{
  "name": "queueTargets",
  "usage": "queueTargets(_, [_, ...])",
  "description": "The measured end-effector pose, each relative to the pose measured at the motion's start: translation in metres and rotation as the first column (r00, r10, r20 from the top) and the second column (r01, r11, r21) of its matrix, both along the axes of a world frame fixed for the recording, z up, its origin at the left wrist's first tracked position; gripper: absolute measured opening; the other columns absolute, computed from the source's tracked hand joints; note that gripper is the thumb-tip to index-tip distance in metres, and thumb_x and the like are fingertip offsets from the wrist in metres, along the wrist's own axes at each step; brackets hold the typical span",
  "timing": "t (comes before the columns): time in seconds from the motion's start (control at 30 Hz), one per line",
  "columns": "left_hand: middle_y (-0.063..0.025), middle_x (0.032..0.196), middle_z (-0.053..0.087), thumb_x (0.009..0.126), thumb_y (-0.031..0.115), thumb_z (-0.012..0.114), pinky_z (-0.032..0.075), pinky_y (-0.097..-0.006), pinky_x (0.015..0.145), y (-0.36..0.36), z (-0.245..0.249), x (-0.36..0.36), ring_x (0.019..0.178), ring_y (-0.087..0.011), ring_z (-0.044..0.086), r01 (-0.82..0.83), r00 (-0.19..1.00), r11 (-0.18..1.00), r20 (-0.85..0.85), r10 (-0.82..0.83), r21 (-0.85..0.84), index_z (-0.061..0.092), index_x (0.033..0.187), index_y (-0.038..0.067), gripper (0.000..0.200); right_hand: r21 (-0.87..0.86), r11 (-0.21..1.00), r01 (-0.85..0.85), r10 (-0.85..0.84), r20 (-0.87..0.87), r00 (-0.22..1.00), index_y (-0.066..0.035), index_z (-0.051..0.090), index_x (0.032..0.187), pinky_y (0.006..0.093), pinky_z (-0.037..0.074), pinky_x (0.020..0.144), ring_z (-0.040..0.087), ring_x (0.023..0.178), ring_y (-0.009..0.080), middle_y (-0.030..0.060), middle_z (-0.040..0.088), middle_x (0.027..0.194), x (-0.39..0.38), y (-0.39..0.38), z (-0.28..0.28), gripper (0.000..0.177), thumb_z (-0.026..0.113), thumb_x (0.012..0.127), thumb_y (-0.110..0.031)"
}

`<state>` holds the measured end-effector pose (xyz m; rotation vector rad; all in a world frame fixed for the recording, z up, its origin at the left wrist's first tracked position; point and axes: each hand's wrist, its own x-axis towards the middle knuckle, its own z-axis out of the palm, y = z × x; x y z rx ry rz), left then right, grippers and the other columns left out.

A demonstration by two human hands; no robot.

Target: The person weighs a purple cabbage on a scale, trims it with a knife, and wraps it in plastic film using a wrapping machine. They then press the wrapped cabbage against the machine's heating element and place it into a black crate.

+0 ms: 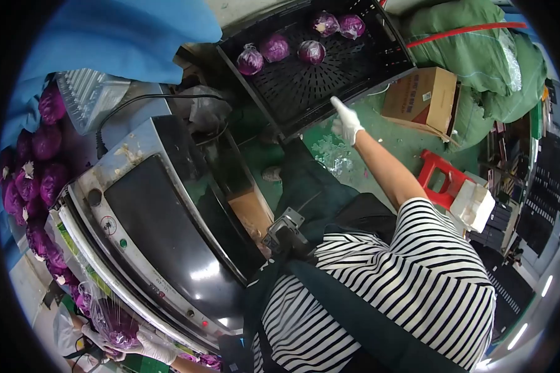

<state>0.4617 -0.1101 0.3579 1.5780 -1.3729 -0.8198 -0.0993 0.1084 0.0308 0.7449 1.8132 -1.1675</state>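
At the lower left, my left hand (pixel 155 349), in a white glove, has its fingers against a purple cabbage (pixel 124 336) in clear plastic. The fingertips are partly hidden by the wrap. On the far side of that cabbage is a co-worker's gloved hand (pixel 98 339). My right hand (pixel 346 122), also gloved, is stretched out beside the near edge of a black crate (pixel 283 118); one finger points up, the others are partly bent, and nothing shows between them. Several wrapped cabbages (pixel 312 52) lie in the crate.
A wrapping machine with a black top (pixel 174 217) stands left of my body. Beyond it many purple cabbages (pixel 46 143) are piled. Right of the crate are a cardboard box (pixel 420 99), green sacks (pixel 460 50) and a red stool (pixel 438 177). A black cable (pixel 162 96) crosses above the machine.
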Motion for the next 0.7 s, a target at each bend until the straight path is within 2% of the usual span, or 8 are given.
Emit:
queueTargets(0.07, [-0.0110, 0.150, 0.017, 0.082, 0.019, 0.068, 0.021, -0.0507, 0.113, -0.004, 0.000, 0.022, 0.134, -0.0350, 0.024, 0.010, 0.997, 1.000, 0.081, -0.011, 0.024, 0.011, 0.146, 0.026, 0.086, -0.099, 0.991, 0.090, -0.065, 0.231, 0.971, -0.008, 0.030, 0.143, 0.0512, 0.043, 0.092, 0.042, 0.124, 0.0411, 0.0265, 0.031, 0.143, 0.030, 0.005, -0.027, 0.093, 0.069, 0.074, -0.056])
queueTargets(0.13, [-0.0121, 0.151, 0.016, 0.082, 0.022, 0.068, 0.020, -0.0510, 0.113, -0.002, 0.002, 0.028, 0.135, -0.0356, 0.023, -0.010, 0.995, 0.998, 0.104, 0.003, 0.061, 0.009, 0.146, 0.031, 0.087, -0.372, 0.916, 0.149, 0.023, 0.418, 0.908, -0.016, 0.011, 0.149, 0.0548, 0.022, 0.109, 0.010, 0.139, 0.0431, 0.0221, -0.002, 0.153, 0.048, -0.002, -0.042, 0.106, 0.068, 0.073, -0.061])
queueTargets(0.27, [-0.0133, 0.148, 0.024, 0.085, 0.025, 0.066, 0.026, -0.0518, 0.109, -0.004, 0.002, 0.039, 0.132, -0.0353, 0.030, 0.033, 0.999, 0.997, 0.040, -0.036, 0.073, 0.009, 0.146, 0.031, 0.084, -0.571, 0.810, 0.132, 0.147, 0.415, 0.898, -0.007, 0.028, 0.142, 0.0565, 0.032, 0.103, 0.037, 0.128, 0.0410, 0.0209, 0.027, 0.147, 0.064, -0.016, -0.112, 0.075, 0.058, 0.086, -0.046])
queueTargets(0.33, [-0.0135, 0.149, 0.023, 0.085, 0.025, 0.066, 0.026, -0.0514, 0.109, -0.005, 0.002, 0.051, 0.132, -0.0352, 0.030, 0.034, 0.998, 0.997, 0.050, -0.037, 0.067, 0.009, 0.146, 0.030, 0.084, -0.316, 0.870, 0.380, -0.230, 0.422, 0.877, -0.001, 0.043, 0.128, 0.0550, 0.039, 0.099, 0.049, 0.118, 0.0352, 0.0195, 0.049, 0.129, 0.075, -0.035, -0.117, 0.045, 0.048, 0.087, -0.019])
queueTargets(0.53, [-0.0140, 0.149, 0.023, 0.086, 0.025, 0.065, 0.026, -0.0501, 0.110, -0.008, -0.006, 0.117, 0.132, -0.0349, 0.030, -0.002, 0.995, 0.966, -0.096, 0.027, 0.258, 0.007, 0.147, 0.028, 0.084, -0.393, 0.828, 0.400, -0.205, 0.451, 0.868, 0.005, 0.045, 0.119, 0.0567, 0.039, 0.100, 0.050, 0.115, 0.0389, 0.0232, 0.052, 0.120, 0.061, -0.047, -0.074, 0.040, 0.045, 0.083, -0.012])
queueTargets(0.57, [-0.0136, 0.149, 0.021, 0.087, 0.022, 0.064, 0.026, -0.0480, 0.110, 0.000, -0.006, 0.076, 0.133, -0.0334, 0.029, 0.053, 0.996, 0.997, 0.065, -0.057, 0.061, 0.005, 0.148, 0.025, 0.085, -0.366, 0.827, 0.428, -0.243, 0.454, 0.857, 0.005, 0.045, 0.118, 0.0558, 0.039, 0.100, 0.051, 0.114, 0.0386, 0.0234, 0.053, 0.119, 0.058, -0.051, -0.062, 0.040, 0.045, 0.083, -0.012])
queueTargets(0.67, [-0.0094, 0.153, 0.008, 0.076, 0.034, 0.074, 0.014, -0.0487, 0.114, 0.000, -0.003, 0.036, 0.138, -0.0320, 0.017, 0.059, 0.989, 0.997, 0.139, -0.053, -0.042, 0.002, 0.149, 0.020, 0.103, -0.470, 0.805, 0.362, -0.142, 0.439, 0.887, 0.008, 0.048, 0.114, 0.0505, 0.043, 0.100, 0.054, 0.110, 0.0377, 0.0238, 0.055, 0.116, 0.054, -0.044, -0.055, 0.037, 0.046, 0.082, -0.011])
queueTargets(0.7, [-0.0112, 0.153, 0.009, 0.076, 0.042, 0.072, 0.013, -0.0480, 0.114, 0.001, 0.000, 0.052, 0.138, -0.0317, 0.017, 0.053, 0.925, 0.997, 0.379, -0.031, -0.048, 0.002, 0.149, 0.016, 0.104, -0.482, 0.800, 0.359, -0.130, 0.444, 0.887, 0.008, 0.048, 0.113, 0.0504, 0.044, 0.099, 0.054, 0.109, 0.0373, 0.0239, 0.056, 0.115, 0.049, -0.042, -0.055, 0.036, 0.047, 0.082, -0.010])
